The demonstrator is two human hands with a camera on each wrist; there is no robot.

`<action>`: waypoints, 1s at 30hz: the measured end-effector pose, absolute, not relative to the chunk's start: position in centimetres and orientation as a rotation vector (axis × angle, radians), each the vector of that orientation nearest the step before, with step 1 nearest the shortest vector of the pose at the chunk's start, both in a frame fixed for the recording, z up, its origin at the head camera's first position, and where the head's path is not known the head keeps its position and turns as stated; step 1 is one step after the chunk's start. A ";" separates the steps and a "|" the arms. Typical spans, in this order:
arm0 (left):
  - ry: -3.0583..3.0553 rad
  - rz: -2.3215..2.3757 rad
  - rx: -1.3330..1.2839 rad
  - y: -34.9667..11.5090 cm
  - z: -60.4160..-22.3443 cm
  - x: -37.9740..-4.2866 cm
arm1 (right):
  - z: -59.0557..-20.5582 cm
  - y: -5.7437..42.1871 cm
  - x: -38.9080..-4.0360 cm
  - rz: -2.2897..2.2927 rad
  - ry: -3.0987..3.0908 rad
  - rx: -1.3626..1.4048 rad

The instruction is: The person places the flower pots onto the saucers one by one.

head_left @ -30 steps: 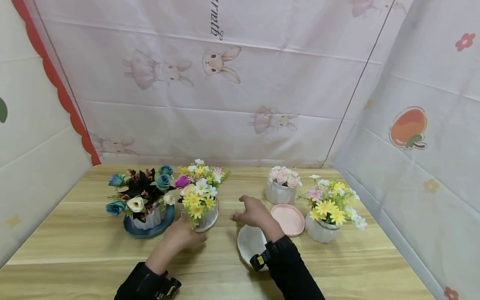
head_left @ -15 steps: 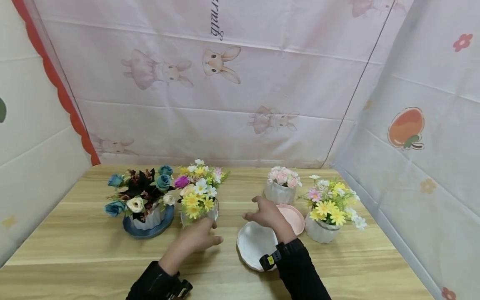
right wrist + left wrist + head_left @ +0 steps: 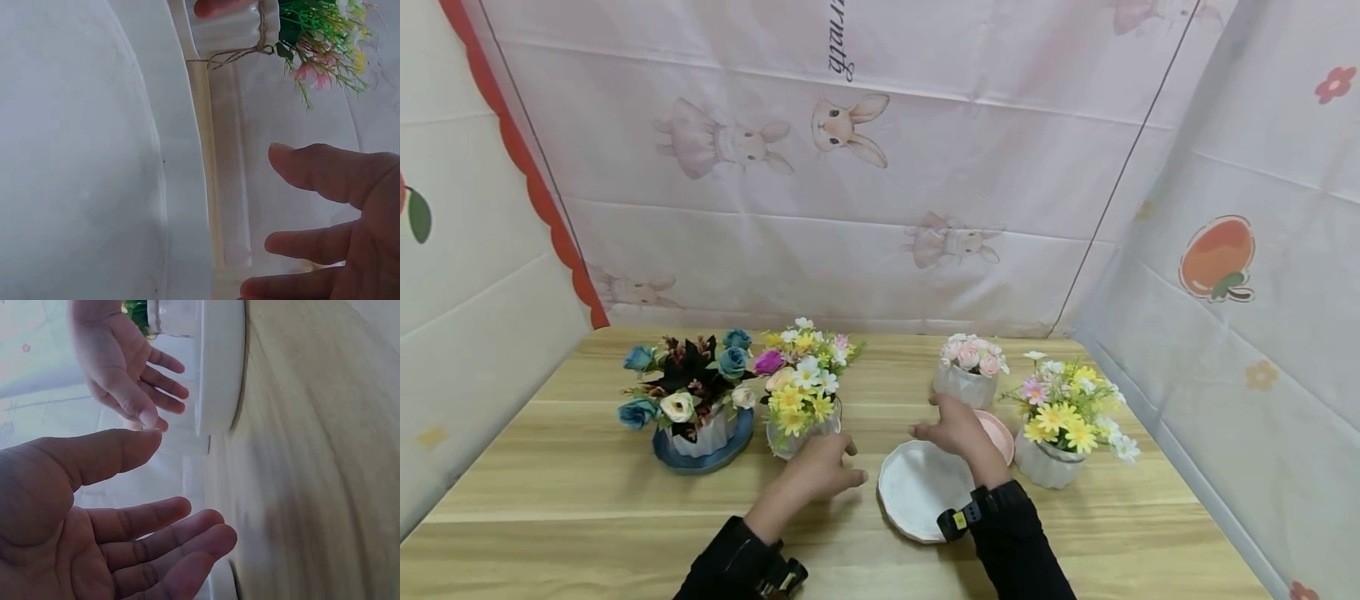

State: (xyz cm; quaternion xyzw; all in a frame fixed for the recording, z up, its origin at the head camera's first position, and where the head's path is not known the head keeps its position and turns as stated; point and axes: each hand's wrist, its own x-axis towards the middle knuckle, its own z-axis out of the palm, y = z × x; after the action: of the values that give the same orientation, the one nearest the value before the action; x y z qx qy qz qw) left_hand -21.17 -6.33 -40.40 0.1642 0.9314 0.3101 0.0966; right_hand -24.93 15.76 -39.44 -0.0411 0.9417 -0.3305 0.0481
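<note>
My left hand (image 3: 823,467) hovers over the wood in front of the white pot with yellow, white and purple flowers (image 3: 801,392), thumb pointing right. Its fingers are relaxed, with nothing between them in the left wrist view. My right hand (image 3: 962,429) is above the far right edge of a white scalloped plate (image 3: 921,487), its fingers spread and holding nothing; in the head view it overlaps a pink plate (image 3: 998,433). The right wrist view has that white plate (image 3: 81,156) filling its left side. Behind the hand stands a pot of pink roses (image 3: 966,375).
To the right, a twine-tied white pot of yellow and white flowers (image 3: 1060,425) stands on the wooden table (image 3: 587,533). At the left, a pot with blue and cream roses (image 3: 696,392) sits on a blue plate (image 3: 726,458). Printed cloths (image 3: 760,250) wall the table.
My left hand has moved right, away from the front of the flower pot. The right hand has also shifted right across the white plate, toward the pink one.
</note>
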 end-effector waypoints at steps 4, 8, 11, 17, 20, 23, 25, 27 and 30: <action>2.764 0.918 0.482 -6.2 -40.6 -21.4 | -39.7 16.4 -24.7 -1.111 2.815 -0.071; 2.772 0.928 0.500 -6.0 -40.8 -21.4 | -39.8 17.1 -24.5 -1.175 2.788 -0.057; 2.778 0.975 0.538 -5.7 -40.9 -21.4 | -39.8 17.6 -24.4 -1.175 2.803 -0.045; 2.728 1.088 0.554 -5.0 -41.1 -21.1 | -39.9 18.7 -24.7 -1.070 2.905 0.028; 2.734 1.087 0.570 -4.7 -41.3 -21.1 | -40.1 19.4 -25.2 -1.010 2.961 0.084; 2.732 1.080 0.580 -4.4 -41.4 -21.0 | -40.3 20.1 -25.7 -1.021 2.979 0.168; 2.734 1.055 0.583 -4.3 -41.4 -21.0 | -40.5 20.5 -26.0 -1.051 2.968 0.199; 2.730 1.029 0.574 -4.2 -41.4 -20.9 | -40.7 20.7 -26.2 -1.110 2.930 0.209; 2.742 0.972 0.568 -4.2 -41.5 -20.8 | -40.8 21.0 -26.5 -1.183 2.854 0.196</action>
State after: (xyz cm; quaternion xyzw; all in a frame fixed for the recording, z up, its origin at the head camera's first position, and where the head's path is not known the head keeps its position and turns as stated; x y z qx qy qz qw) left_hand -20.81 -4.18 -41.49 0.1908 0.9214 0.3267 0.0884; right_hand -26.45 20.95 -40.77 0.0633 0.9217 -0.3820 0.0229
